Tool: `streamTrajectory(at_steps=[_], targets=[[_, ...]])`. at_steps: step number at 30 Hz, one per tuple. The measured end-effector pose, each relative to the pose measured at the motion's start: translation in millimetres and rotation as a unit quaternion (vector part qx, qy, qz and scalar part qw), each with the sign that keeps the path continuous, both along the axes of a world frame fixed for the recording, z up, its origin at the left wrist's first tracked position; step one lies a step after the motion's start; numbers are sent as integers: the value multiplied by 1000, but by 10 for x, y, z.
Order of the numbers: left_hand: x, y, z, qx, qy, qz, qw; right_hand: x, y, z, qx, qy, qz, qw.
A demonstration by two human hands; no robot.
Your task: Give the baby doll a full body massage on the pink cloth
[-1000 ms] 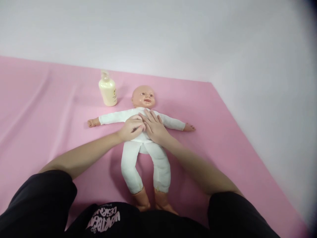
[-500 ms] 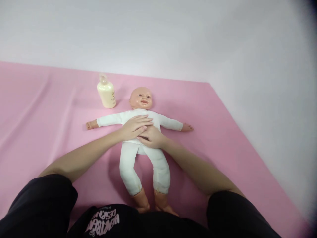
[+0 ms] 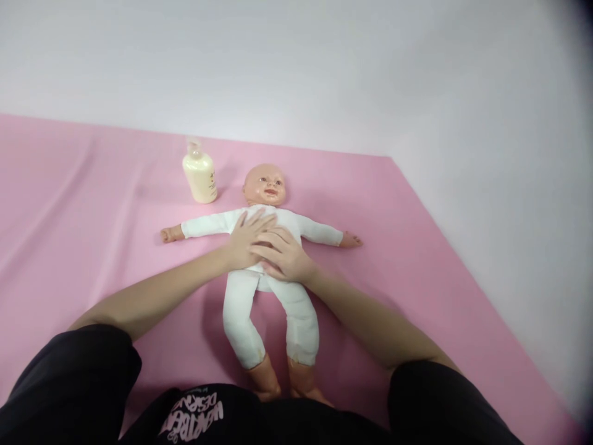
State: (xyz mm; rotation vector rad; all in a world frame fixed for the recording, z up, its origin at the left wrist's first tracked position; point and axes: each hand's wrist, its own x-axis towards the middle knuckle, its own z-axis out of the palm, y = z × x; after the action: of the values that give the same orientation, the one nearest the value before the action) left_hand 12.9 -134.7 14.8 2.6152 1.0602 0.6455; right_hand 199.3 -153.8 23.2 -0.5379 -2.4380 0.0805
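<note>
A baby doll (image 3: 252, 312) in a white suit lies on its back on a pink sheet (image 3: 83, 235), arms spread, head away from me. My left hand (image 3: 244, 238) rests flat on the doll's chest, fingers pointing toward the head. My right hand (image 3: 282, 253) lies flat on the doll's belly, fingers pointing left and partly over the left hand. Neither hand grips anything.
A cream lotion pump bottle (image 3: 199, 174) stands upright left of the doll's head. A plain white wall (image 3: 324, 68) runs behind and along the right of the sheet. My black sleeves and shirt fill the bottom edge.
My left hand slid from a curled pose up across the chest and now lies flat with its fingers toward the head. My right hand dropped from the upper chest to the belly.
</note>
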Motion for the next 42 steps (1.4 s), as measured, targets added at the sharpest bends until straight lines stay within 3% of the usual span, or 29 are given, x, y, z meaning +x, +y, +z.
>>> streamTrajectory(at_steps=[3, 5, 12, 17, 22, 26, 28, 31, 37, 42], targets=[[31, -80, 12, -2, 27, -123, 992, -38, 22, 42, -44, -44, -16, 998], [32, -85, 25, -16, 4, -156, 988, -48, 51, 61, -89, -49, -33, 994], [0, 50, -11, 9, -111, -95, 989, 54, 217, 59, -171, -26, -63, 983], [-66, 146, 1, -23, -186, -66, 980, 268, 420, 5, -162, -58, -18, 985], [-132, 247, 23, -57, -248, -2, 967, 342, 486, -75, -167, -28, -61, 984], [-136, 275, -13, -56, -253, 14, 966, 316, 440, -118, -121, 54, -78, 988], [-139, 285, -36, -40, -248, 30, 967, 291, 400, -110, -81, 90, -56, 991], [-158, 299, -61, -15, -230, 47, 972, 192, 274, -51, -55, 83, 28, 995], [-175, 293, -33, 2, -103, -32, 994, -157, -184, 130, -83, -79, 197, 974], [-172, 329, -17, -25, -70, -41, 996, -185, -158, 153, -118, -87, 190, 971]])
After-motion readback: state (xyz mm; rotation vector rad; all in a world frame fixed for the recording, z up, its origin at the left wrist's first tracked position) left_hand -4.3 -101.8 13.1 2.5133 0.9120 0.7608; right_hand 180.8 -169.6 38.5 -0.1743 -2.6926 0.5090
